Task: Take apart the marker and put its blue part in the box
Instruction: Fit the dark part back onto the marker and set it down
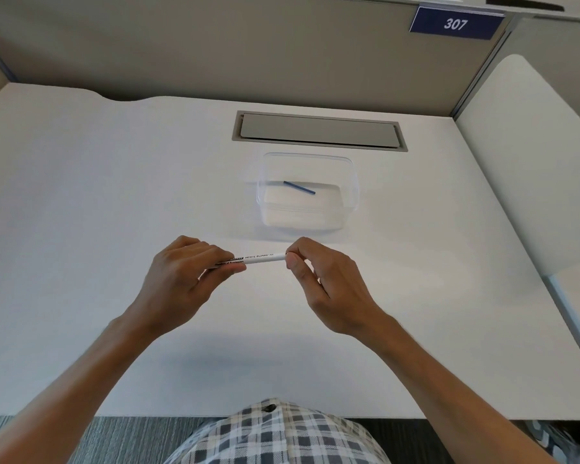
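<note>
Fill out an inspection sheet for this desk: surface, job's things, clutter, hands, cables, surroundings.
Surface: white desk with a shut grey hatch near the back edge.
Job's things: white marker held level above the desk; clear box behind it, with a thin blue stick lying on its floor.
Clutter: nothing seen.
Hands: left hand grips the marker's left end; right hand pinches its right end.
Cables: nothing seen.
Surroundings: beige partition behind the desk, blue sign reading 307, white side panel at right, checked shirt at the bottom edge.
</note>
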